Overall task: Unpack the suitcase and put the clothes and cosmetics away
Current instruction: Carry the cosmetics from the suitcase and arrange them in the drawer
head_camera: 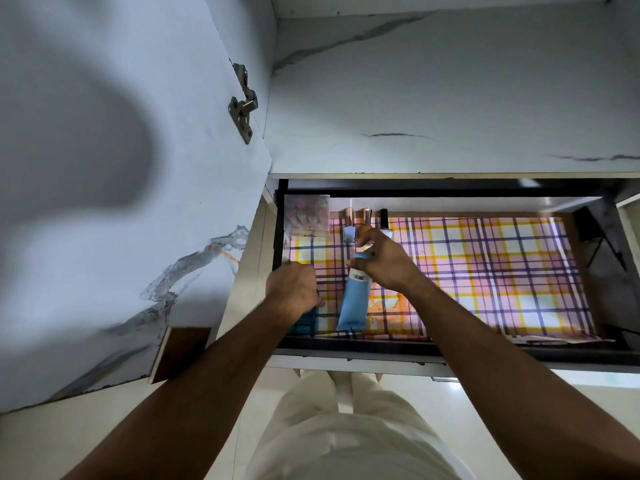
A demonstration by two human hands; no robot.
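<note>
Standing at an open drawer [346,344], the person wears pale trousers [346,427] and reaches both bare arms forward over its dark front rim. A plaid liner [485,271] in pink, yellow and purple covers the drawer floor.

Nearest the front rim, the left hand [294,289] is curled down at the drawer's left side over a teal object [304,322]; only a part of that object shows beneath the wrist, and whether the fingers actually grip it cannot be told. Just to the right lies a blue tube [353,299], lengthwise on the liner with its flat crimped end toward the front rim. The right hand [384,261] is over the tube's far end, thumb and fingers curled around the cap area.

Beyond the right hand's fingertips, three small bottles [349,225] stand in a row against the back wall, two with rose-gold caps and one with a black cap. To their left, in the far left corner, sits a clear plastic box [306,216].

On the left, a white marbled cabinet door [104,202] stands open, a metal hinge [244,105] on its edge.
</note>
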